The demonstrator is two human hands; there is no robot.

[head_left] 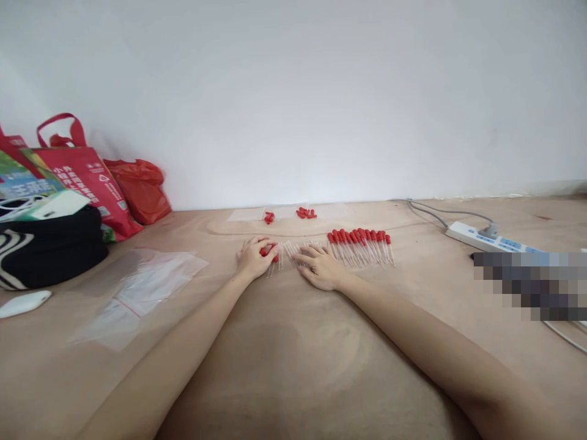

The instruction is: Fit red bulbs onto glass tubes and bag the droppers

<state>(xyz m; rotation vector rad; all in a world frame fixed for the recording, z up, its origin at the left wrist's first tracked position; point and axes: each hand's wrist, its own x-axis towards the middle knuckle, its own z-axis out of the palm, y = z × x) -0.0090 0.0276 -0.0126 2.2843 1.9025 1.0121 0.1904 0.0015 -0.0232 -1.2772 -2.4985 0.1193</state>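
Observation:
My left hand (257,259) curls over a few thin clear droppers with red rubber bulbs (275,259), its fingers closed around the bulb ends. Beside it, my right hand (323,267) lies with fingers spread on a row of thin clear dropper tubes (291,249); no red bulbs show on these, and the hand hides part of the row. Just right of that hand, several droppers with red bulbs (364,237) lie side by side, bulbs pointing to the wall. Farther back are two small groups of loose red bulbs (306,213).
Clear plastic sheets (238,214) lie under the loose bulbs. Clear zip bags (142,287) are at left, near red shopping bags (92,183), a black cloth item (55,250) and a white device (25,303). At right lie a power strip (499,241) with cables and a blurred-out object.

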